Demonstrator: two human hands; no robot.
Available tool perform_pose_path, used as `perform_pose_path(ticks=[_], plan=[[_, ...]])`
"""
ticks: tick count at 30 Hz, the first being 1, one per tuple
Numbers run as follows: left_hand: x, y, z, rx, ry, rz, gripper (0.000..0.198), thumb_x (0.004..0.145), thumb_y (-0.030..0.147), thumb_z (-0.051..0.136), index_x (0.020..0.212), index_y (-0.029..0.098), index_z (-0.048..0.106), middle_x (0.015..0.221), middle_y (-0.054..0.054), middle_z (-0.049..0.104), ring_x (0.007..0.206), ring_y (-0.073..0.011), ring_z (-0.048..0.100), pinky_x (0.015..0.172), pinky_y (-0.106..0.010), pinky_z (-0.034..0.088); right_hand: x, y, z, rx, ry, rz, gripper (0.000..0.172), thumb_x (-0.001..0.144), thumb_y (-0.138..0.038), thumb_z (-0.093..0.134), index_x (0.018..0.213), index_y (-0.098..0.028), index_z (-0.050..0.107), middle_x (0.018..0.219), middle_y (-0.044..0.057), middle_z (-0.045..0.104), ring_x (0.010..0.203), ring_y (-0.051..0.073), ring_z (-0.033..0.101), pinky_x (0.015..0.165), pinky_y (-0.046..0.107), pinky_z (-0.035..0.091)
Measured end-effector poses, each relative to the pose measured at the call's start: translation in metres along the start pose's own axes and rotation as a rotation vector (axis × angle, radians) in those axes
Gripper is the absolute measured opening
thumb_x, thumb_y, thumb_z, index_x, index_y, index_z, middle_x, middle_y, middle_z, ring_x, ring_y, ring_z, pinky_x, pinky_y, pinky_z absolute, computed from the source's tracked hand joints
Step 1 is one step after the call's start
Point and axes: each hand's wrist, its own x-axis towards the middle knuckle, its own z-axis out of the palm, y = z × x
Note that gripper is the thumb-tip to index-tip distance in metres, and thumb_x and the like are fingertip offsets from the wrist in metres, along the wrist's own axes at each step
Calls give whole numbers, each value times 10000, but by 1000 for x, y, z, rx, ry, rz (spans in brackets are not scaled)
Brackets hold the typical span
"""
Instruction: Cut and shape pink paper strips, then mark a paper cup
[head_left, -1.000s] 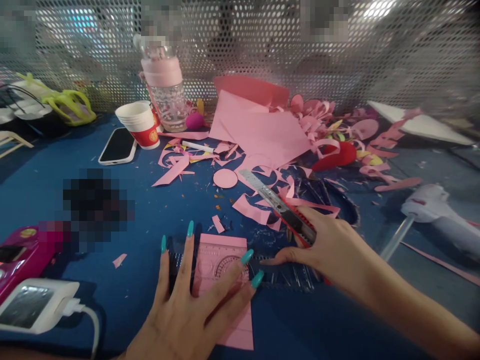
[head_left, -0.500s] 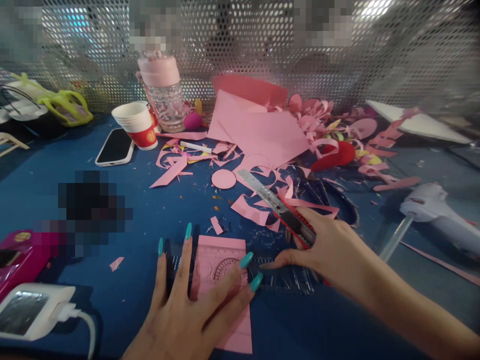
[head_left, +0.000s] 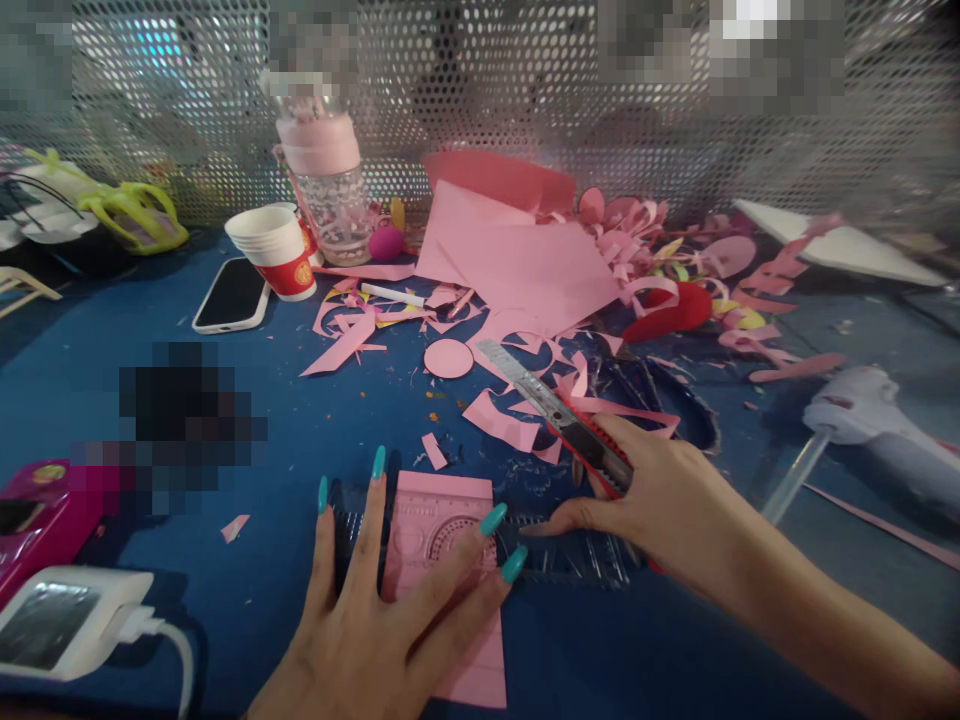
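Pressure from the left hand (head_left: 367, 610), its fingers fanned over the clear ruler (head_left: 566, 555) and the pink paper (head_left: 480, 660) beneath them, should be firm and even so neither slips, fingertips clear of the blade. The right hand (head_left: 649, 490), thumb reaching toward the ruler, grips the red cutter (head_left: 589, 445), blade angled forward past its knuckles.

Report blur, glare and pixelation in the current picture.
Head view: the perforated screen smears toward the right; head view: a bright light glares at top right, broken into blocks; head view: the glue gun looks soft, the cutter crisper.
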Motion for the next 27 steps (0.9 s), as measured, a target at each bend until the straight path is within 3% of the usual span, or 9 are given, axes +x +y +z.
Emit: perform_pose_path(ticks=[9,17,27], plan=[[1,0,0,-19,1,1,496,828,394,465,1301,443,325,1479,156,19,1271,-501,43,938,-716,84,0,-1,-1,-28,-26,67,682,450,-393,791,1062,-174,583,513,-55,553,449,141,516,408,231,390],[0,-1,0,5,-26,22,527,810,405,496,1304,443,319,1480,149,12,1268,-507,45,932,-725,93,2,0,-1,-17,-32,36,709,467,-408,784,1100,-176,564,520,-57,555,447,135,518,402,225,382],[0,-2,0,24,-19,48,549,818,360,475,1330,418,286,1484,123,22,1261,-522,51,916,-732,115,0,-1,-2,-15,-41,31,601,478,-376,783,1017,-180,600,515,-64,545,423,118,496,396,221,364]])
